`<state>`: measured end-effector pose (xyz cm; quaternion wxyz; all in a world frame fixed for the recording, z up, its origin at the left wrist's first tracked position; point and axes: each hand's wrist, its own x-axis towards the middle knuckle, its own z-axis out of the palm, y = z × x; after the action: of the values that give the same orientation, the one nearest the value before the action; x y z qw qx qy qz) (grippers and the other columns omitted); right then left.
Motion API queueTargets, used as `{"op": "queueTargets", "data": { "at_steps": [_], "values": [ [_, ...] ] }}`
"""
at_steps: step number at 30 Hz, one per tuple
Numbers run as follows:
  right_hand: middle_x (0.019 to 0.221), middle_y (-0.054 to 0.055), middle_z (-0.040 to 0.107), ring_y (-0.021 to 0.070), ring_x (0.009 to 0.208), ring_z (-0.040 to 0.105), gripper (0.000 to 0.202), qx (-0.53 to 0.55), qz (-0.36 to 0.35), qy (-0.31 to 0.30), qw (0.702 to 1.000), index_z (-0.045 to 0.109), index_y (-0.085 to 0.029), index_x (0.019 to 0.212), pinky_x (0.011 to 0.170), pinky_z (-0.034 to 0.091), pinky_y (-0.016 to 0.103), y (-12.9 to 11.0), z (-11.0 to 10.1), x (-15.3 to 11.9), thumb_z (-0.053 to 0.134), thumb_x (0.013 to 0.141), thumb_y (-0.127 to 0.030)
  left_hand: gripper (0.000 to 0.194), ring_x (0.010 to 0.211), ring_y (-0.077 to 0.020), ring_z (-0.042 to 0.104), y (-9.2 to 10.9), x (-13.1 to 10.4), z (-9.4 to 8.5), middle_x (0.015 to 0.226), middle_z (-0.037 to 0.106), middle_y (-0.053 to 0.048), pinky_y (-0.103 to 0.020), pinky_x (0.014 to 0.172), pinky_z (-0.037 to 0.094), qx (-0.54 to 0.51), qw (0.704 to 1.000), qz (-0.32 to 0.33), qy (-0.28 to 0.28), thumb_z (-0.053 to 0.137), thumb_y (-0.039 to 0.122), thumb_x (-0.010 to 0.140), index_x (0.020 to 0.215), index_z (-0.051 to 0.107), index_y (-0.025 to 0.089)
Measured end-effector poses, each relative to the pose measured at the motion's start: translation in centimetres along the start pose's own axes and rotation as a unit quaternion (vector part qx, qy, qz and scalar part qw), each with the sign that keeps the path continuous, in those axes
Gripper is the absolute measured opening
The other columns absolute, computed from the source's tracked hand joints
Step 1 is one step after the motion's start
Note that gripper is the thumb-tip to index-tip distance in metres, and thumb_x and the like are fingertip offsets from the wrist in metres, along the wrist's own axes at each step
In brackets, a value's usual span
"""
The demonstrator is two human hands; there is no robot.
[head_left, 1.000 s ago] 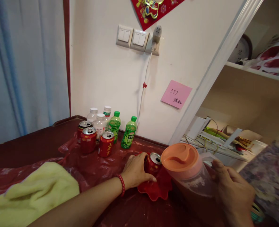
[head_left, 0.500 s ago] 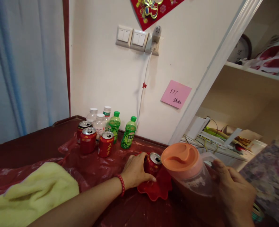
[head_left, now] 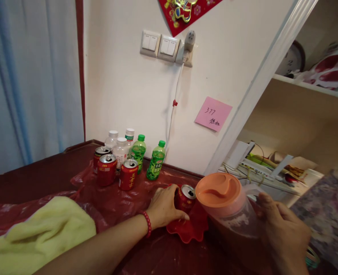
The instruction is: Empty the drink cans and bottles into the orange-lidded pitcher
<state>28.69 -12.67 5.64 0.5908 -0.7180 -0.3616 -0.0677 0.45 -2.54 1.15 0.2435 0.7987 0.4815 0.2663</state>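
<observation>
My left hand [head_left: 164, 207], with a red bead bracelet at the wrist, is wrapped round the left side of a red can [head_left: 186, 198]. The can's top is open, and it stands in a red dish with a wavy rim [head_left: 187, 231]. At the lower right, my right hand [head_left: 283, 229] grips the handle of a clear pitcher [head_left: 237, 229] holding brownish liquid. The pitcher's orange lid [head_left: 219, 194] is beside the can. I cannot tell whether the pitcher rests on the table.
Three red cans [head_left: 107, 170], clear bottles [head_left: 121, 152] and two green bottles [head_left: 156, 162] stand at the back left. A yellow cloth [head_left: 51, 233] lies at the near left. A wall is behind, shelves at right.
</observation>
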Motion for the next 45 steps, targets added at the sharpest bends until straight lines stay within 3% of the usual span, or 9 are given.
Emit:
{"op": "queueTargets", "data": {
  "at_steps": [9, 14, 21, 29, 45],
  "values": [
    [0.065, 0.0, 0.058, 0.0179, 0.063, 0.045, 0.073, 0.002, 0.005, 0.001, 1.0, 0.072, -0.019, 0.079, 0.054, 0.035, 0.031, -0.3, 0.0, -0.2, 0.066, 0.08, -0.092, 0.081, 0.112, -0.0393, 0.072, -0.1, 0.0, 0.1, 0.12, 0.079, -0.007, -0.046, 0.099, 0.053, 0.0, 1.0, 0.001, -0.002, 0.102, 0.057, 0.056, 0.122, 0.069, 0.024],
    [0.06, -0.001, 0.051, 0.0169, 0.063, 0.042, 0.071, -0.001, -0.007, -0.006, 1.0, 0.064, -0.021, 0.069, 0.055, 0.032, 0.03, -0.6, 0.0, -0.6, 0.064, 0.083, -0.09, 0.08, 0.113, -0.0395, 0.072, 0.0, -0.1, 0.0, 0.12, 0.08, -0.007, -0.046, 0.099, 0.053, 0.0, 1.0, -0.003, -0.003, 0.102, 0.056, 0.056, 0.122, 0.069, 0.025],
    [0.064, -0.001, 0.054, 0.0178, 0.066, 0.043, 0.07, 0.012, 0.008, -0.008, 1.0, 0.068, -0.021, 0.073, 0.057, 0.034, 0.031, -1.1, -0.1, -0.7, 0.066, 0.08, -0.09, 0.082, 0.114, -0.0399, 0.072, 0.1, -0.1, -0.1, 0.123, 0.079, -0.008, -0.048, 0.101, 0.052, 0.002, 1.0, -0.004, -0.008, 0.102, 0.057, 0.057, 0.124, 0.068, 0.024],
    [0.065, -0.001, 0.054, 0.0184, 0.067, 0.043, 0.062, -0.002, -0.001, -0.013, 1.0, 0.068, -0.021, 0.074, 0.059, 0.034, 0.031, -2.3, -0.4, -1.2, 0.064, 0.085, -0.081, 0.082, 0.115, -0.0399, 0.071, -0.1, 0.0, 0.1, 0.122, 0.079, -0.008, -0.046, 0.102, 0.053, 0.0, 1.0, -0.005, -0.007, 0.102, 0.058, 0.057, 0.124, 0.068, 0.025],
    [0.065, 0.0, 0.057, 0.0178, 0.064, 0.046, 0.073, 0.016, 0.021, -0.001, 1.0, 0.073, -0.019, 0.079, 0.055, 0.035, 0.031, -0.6, -0.3, -0.2, 0.068, 0.078, -0.091, 0.082, 0.112, -0.0402, 0.071, -0.1, 0.0, 0.1, 0.12, 0.079, -0.008, -0.049, 0.099, 0.054, -0.002, 1.0, 0.0, -0.003, 0.103, 0.056, 0.056, 0.123, 0.07, 0.023]
  ]
}}
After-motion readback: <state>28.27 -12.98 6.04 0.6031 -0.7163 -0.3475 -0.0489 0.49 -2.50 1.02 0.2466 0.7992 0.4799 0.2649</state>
